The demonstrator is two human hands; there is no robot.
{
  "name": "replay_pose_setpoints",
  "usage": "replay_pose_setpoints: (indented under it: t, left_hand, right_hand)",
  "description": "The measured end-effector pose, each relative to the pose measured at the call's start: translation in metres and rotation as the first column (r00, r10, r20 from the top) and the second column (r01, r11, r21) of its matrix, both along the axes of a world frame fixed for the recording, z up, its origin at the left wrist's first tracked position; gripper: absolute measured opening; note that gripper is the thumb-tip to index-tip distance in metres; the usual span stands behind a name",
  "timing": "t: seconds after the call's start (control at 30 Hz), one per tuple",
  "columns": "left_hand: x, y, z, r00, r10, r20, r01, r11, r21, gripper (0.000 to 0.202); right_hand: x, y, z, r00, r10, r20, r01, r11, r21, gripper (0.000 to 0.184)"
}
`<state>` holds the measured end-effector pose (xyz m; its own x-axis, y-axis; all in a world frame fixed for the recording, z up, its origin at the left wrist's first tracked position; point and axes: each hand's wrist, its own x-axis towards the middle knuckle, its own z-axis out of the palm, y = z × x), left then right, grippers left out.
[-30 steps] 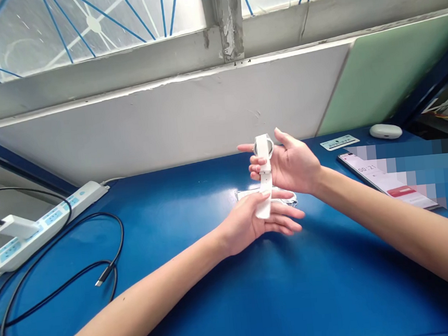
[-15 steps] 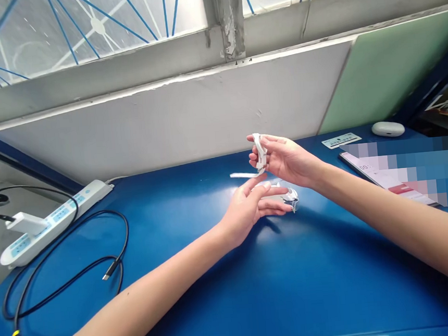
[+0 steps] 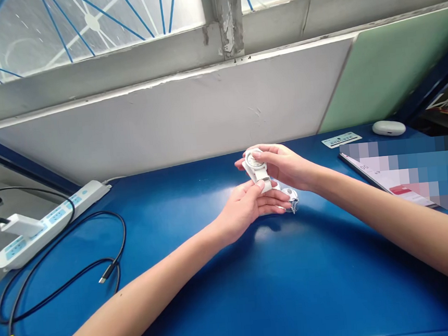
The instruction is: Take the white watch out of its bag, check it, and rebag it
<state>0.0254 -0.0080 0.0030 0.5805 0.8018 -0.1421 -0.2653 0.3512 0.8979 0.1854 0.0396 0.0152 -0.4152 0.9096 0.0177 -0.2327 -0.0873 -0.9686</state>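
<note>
A white wristwatch is held above the blue table, its round dial turned up towards me. My right hand grips the watch case, with the thumb over the dial. Lower down, my left hand pinches the watch's white strap between thumb and fingers, its other fingers stretched out to the right. Behind those fingertips lies a small white and silver object with a chain-like or spiral end; the left hand partly hides it, and I cannot tell its kind.
On the left are a power strip with a white plug and a coiled black cable. To the right a phone, partly pixelated, a card and a white earbud case lie on the table. A wall panel stands behind.
The watch has turned from edge-on to dial up and come slightly lower. My right hand has moved down and left a little; my left thumb now presses on the strap.
</note>
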Motion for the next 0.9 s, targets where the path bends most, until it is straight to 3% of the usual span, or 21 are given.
replay_pose_setpoints:
  t: [0.13, 0.37, 0.6, 0.77, 0.9]
  left_hand:
    - [-0.001, 0.000, 0.004, 0.994, -0.112, 0.006, 0.112, 0.993, -0.023, 0.027]
    - [-0.001, 0.002, 0.005, 0.997, -0.073, 0.006, 0.073, 0.996, -0.057, 0.037]
    - [-0.002, 0.001, -0.001, 0.992, -0.105, -0.068, 0.101, 0.994, -0.051, 0.046]
    - [-0.002, -0.001, 0.000, 0.994, -0.092, -0.065, 0.088, 0.993, -0.073, 0.038]
    - [-0.002, -0.002, 0.000, 0.995, -0.010, -0.103, 0.002, 0.997, -0.072, 0.034]
  right_hand:
    - [0.002, 0.000, -0.001, 0.991, 0.128, -0.030, -0.131, 0.984, -0.123, 0.030]
    - [0.001, 0.001, -0.003, 0.992, 0.108, -0.060, -0.114, 0.987, -0.113, 0.026]
    - [0.003, 0.003, -0.010, 0.970, 0.219, -0.110, -0.228, 0.971, -0.077, 0.030]
    - [0.003, 0.003, -0.010, 0.970, 0.197, -0.142, -0.213, 0.971, -0.105, 0.027]
    - [0.003, 0.003, -0.007, 0.983, 0.138, -0.120, -0.151, 0.982, -0.114, 0.026]
